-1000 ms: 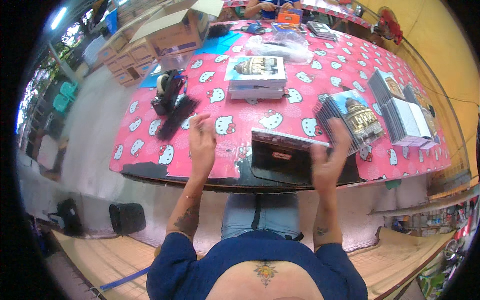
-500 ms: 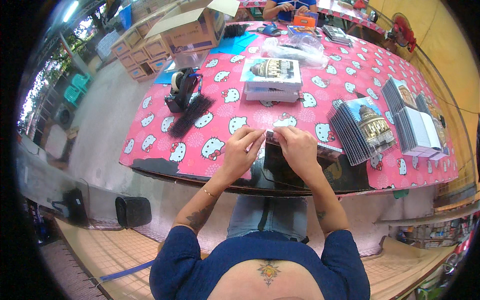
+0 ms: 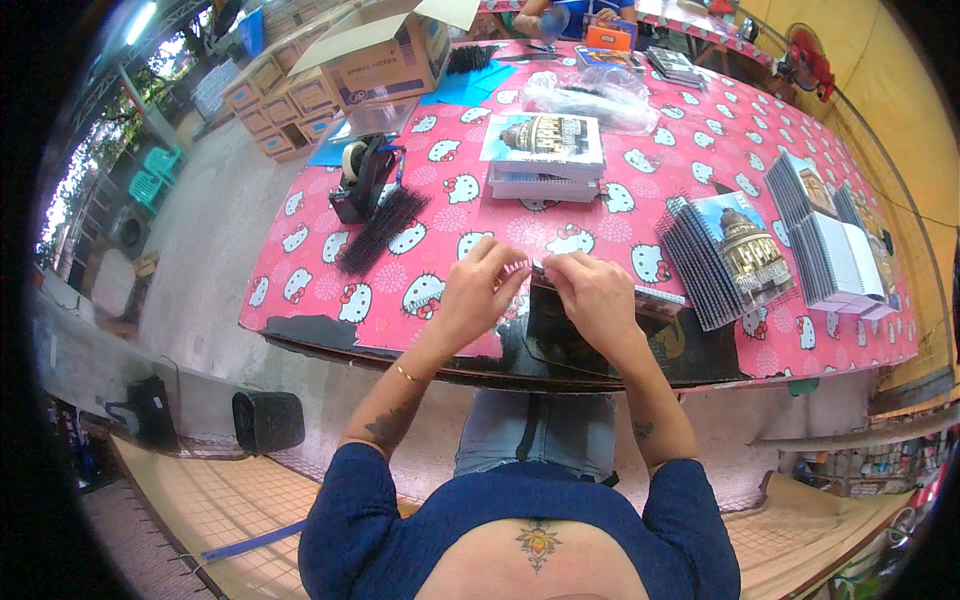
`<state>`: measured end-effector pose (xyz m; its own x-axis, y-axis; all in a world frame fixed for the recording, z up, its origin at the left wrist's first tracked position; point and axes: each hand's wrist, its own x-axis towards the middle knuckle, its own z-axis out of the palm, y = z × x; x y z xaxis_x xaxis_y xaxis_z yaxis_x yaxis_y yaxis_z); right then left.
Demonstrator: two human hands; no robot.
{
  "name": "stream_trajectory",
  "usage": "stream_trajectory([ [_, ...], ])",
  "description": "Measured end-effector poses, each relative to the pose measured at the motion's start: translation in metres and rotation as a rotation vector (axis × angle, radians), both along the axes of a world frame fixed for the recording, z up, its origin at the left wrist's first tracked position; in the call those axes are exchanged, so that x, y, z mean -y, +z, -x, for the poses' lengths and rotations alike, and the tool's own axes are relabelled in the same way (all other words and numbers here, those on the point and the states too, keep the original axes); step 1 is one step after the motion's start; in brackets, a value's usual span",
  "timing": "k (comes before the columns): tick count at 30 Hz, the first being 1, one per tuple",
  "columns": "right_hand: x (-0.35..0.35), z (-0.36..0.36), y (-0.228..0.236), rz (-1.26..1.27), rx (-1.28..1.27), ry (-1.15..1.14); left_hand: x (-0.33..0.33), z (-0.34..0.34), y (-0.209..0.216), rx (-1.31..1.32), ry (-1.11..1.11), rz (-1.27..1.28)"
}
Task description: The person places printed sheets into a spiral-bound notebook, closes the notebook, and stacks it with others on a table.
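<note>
My right hand [image 3: 592, 297] is closed on the near left end of a notebook [image 3: 655, 304], which shows a dark cover and a printed strip along its top. Its thumb and fingertips pinch at the notebook's corner. Just left of that corner, my left hand [image 3: 478, 288] has its thumb and fingers drawn together over a small ridged bit, too fine to make out. Beyond both hands lies a stack of notebooks [image 3: 545, 150] with a building on the top cover. Loose black spiral coils [image 3: 384, 234] lie to the left, beside a black tape dispenser [image 3: 362, 180].
Spiral-bound notebooks [image 3: 735, 255] and further stacks [image 3: 830, 240] stand on the right of the pink table [image 3: 300, 290]. A clear plastic bag [image 3: 590, 100] lies farther back. An open carton [image 3: 385, 65] sits at the far left. Across the table another person [image 3: 575, 15] works.
My left hand has shifted slightly left, away from my right hand, which stays at the notebook. Across the table, the other person has lifted a dark bluish thing off the table.
</note>
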<state>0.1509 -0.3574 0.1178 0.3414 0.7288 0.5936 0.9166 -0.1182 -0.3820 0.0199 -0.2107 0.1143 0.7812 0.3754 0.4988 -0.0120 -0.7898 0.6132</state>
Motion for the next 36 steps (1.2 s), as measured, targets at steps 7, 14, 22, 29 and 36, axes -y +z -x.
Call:
stream_trajectory([
  [7, 0.004, 0.000, 0.010, 0.071, -0.057, 0.069, -0.037, -0.008, 0.005, -0.132, -0.325, -0.130],
  [14, 0.008, -0.014, 0.009, 0.072, -0.165, 0.120, -0.024, -0.017, 0.013, -0.093, -0.288, -0.213],
  [22, 0.020, -0.007, 0.020, 0.221, -0.025, -0.014, -0.023, -0.020, 0.011, -0.374, -0.232, -0.222],
  [29, 0.015, -0.016, 0.006, 0.179, -0.050, -0.054, 0.041, -0.011, -0.071, -0.169, 0.130, -0.598],
  [36, 0.037, -0.012, 0.017, 0.148, 0.100, -0.025, 0.033, -0.012, -0.072, -0.248, 0.253, -0.786],
])
